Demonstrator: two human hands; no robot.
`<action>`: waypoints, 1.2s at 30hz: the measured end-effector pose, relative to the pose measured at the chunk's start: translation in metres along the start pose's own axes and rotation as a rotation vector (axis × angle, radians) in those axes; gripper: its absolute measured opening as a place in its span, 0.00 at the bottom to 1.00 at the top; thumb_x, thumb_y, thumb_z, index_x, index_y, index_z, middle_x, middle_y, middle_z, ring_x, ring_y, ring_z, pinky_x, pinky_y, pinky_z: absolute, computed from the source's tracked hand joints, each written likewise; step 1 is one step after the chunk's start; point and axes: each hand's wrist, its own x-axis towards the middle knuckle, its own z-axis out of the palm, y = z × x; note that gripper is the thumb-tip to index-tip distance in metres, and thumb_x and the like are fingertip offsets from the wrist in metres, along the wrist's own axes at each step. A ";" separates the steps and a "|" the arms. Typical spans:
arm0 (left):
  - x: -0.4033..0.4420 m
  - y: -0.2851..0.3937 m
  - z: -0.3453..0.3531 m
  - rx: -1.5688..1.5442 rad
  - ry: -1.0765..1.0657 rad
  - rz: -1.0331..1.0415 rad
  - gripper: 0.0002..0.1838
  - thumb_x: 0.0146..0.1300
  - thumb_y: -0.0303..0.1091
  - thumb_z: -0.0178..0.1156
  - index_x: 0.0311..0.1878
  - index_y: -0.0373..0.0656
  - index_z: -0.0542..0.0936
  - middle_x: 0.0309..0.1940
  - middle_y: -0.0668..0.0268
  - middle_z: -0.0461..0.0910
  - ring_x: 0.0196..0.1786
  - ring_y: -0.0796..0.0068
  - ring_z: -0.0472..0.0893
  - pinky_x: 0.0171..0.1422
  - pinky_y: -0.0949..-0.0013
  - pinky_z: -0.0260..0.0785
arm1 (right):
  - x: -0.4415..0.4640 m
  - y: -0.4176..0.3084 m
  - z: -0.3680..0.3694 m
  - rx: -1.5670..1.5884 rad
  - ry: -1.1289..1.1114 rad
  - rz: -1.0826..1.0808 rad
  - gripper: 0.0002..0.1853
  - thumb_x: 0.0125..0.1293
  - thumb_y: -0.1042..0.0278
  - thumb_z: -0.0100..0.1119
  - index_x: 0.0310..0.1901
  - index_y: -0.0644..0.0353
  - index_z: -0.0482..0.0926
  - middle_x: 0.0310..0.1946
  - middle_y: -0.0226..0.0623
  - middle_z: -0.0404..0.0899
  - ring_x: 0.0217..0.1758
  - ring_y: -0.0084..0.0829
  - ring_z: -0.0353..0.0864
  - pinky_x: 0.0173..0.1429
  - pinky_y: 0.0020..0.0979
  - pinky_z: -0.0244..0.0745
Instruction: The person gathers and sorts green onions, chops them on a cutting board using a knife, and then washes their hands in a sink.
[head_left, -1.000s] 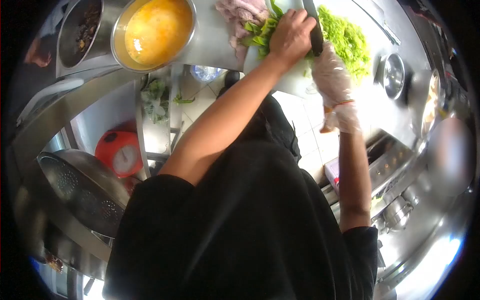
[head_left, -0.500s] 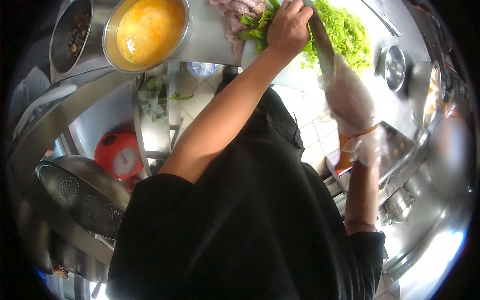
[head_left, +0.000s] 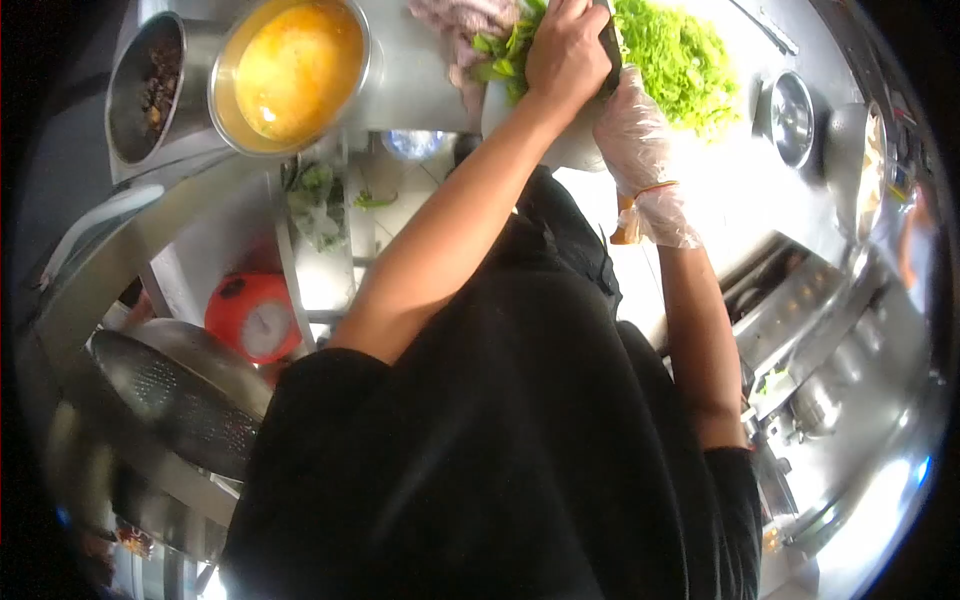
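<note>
My bare left hand (head_left: 570, 60) presses with curled fingers on a bunch of leafy greens (head_left: 508, 45) at the top of the view; its fingertips are partly cut off by the frame edge. In a clear plastic glove, my right hand (head_left: 634, 135) grips a knife (head_left: 611, 48), whose dark blade stands close against the left fingers. Right of the blade lies a pile of shredded green leaves (head_left: 682, 70). Under the hands is a pale cutting board (head_left: 575, 150), washed out by glare. A crumpled pinkish cloth (head_left: 462, 22) sits left of the greens.
To the left stand a metal bowl of yellow egg-like liquid (head_left: 300, 75) and a pot with dark pieces (head_left: 160, 85). A small metal bowl (head_left: 790, 120) and a larger pan (head_left: 850, 170) are at right. Below the counter are a red scale (head_left: 252, 318) and a perforated strainer (head_left: 180, 400).
My right hand and the knife have moved left and up, closer to my left hand, with the blade more upright. The left hand has shifted slightly left, still on the greens.
</note>
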 end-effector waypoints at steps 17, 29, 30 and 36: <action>0.020 0.000 -0.043 0.357 -0.138 0.154 0.12 0.56 0.22 0.56 0.43 0.38 0.83 0.47 0.58 0.82 0.52 0.59 0.79 0.60 0.57 0.67 | -0.008 0.048 -0.009 0.949 -0.286 0.477 0.15 0.62 0.63 0.55 0.48 0.62 0.74 0.36 0.55 0.80 0.41 0.50 0.81 0.48 0.45 0.73; -0.013 0.006 -0.018 0.193 0.000 0.165 0.06 0.54 0.22 0.57 0.35 0.41 0.78 0.33 0.62 0.76 0.41 0.59 0.78 0.44 0.59 0.70 | -0.012 0.048 -0.073 -0.099 -0.106 -0.332 0.10 0.58 0.74 0.56 0.41 0.68 0.80 0.29 0.44 0.78 0.34 0.38 0.81 0.38 0.33 0.76; -0.014 0.005 -0.018 0.216 -0.013 0.181 0.06 0.53 0.22 0.57 0.35 0.41 0.78 0.32 0.62 0.76 0.40 0.59 0.77 0.45 0.58 0.69 | -0.005 0.047 -0.074 -0.335 -0.035 -0.534 0.09 0.56 0.73 0.57 0.35 0.68 0.82 0.32 0.41 0.78 0.37 0.33 0.80 0.39 0.27 0.75; -0.013 0.001 -0.015 0.262 -0.041 0.201 0.07 0.49 0.24 0.60 0.34 0.44 0.77 0.31 0.63 0.75 0.39 0.60 0.75 0.47 0.59 0.68 | -0.037 0.030 -0.097 -0.398 -0.026 -0.533 0.11 0.58 0.69 0.58 0.37 0.67 0.82 0.28 0.37 0.77 0.34 0.33 0.79 0.41 0.23 0.71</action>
